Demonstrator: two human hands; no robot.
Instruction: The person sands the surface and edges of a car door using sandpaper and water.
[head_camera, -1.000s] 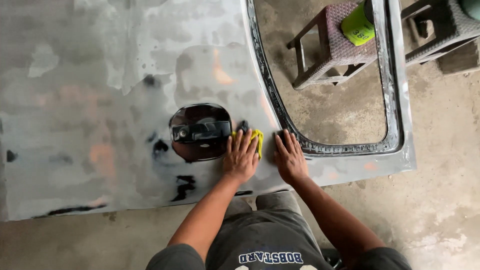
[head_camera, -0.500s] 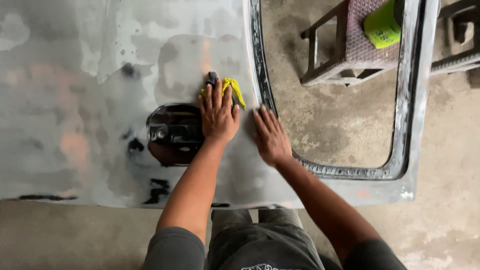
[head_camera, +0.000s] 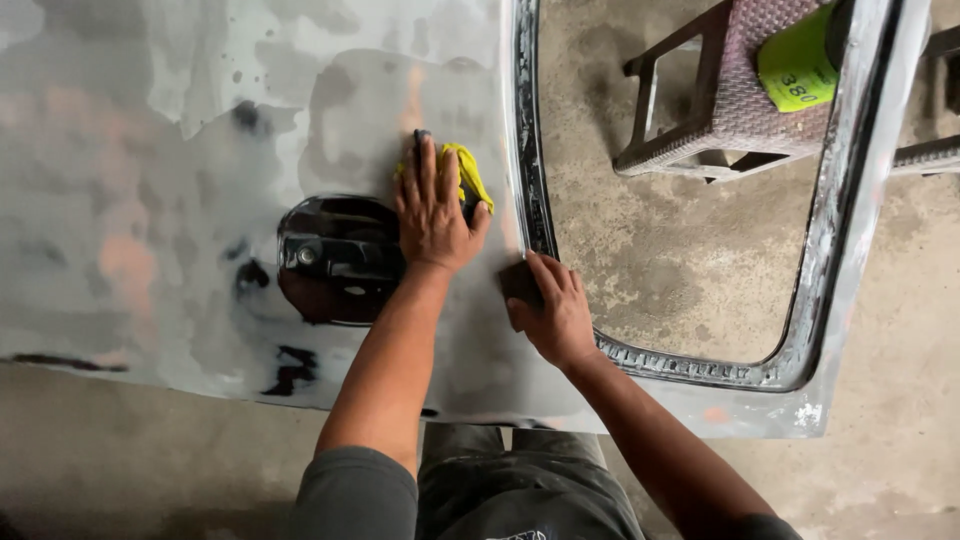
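Observation:
A sanded grey car door panel (head_camera: 180, 150) lies flat in front of me, with a dark handle recess (head_camera: 340, 260) in its middle. My left hand (head_camera: 435, 205) presses flat on a yellow cloth (head_camera: 470, 175) on the panel, just right of and above the recess. My right hand (head_camera: 555, 315) rests nearer to me, its fingers over a small dark sanding pad (head_camera: 520, 283) at the edge of the window frame (head_camera: 525, 150).
The door's window opening shows the bare concrete floor (head_camera: 680, 270). A woven brown stool (head_camera: 730, 100) with a yellow-green object (head_camera: 800, 65) on it stands beyond the frame at upper right. My knees sit below the panel's near edge.
My left hand has slid away from me up the panel with the yellow cloth, past the handle recess. My right hand stayed lower, by the window frame edge.

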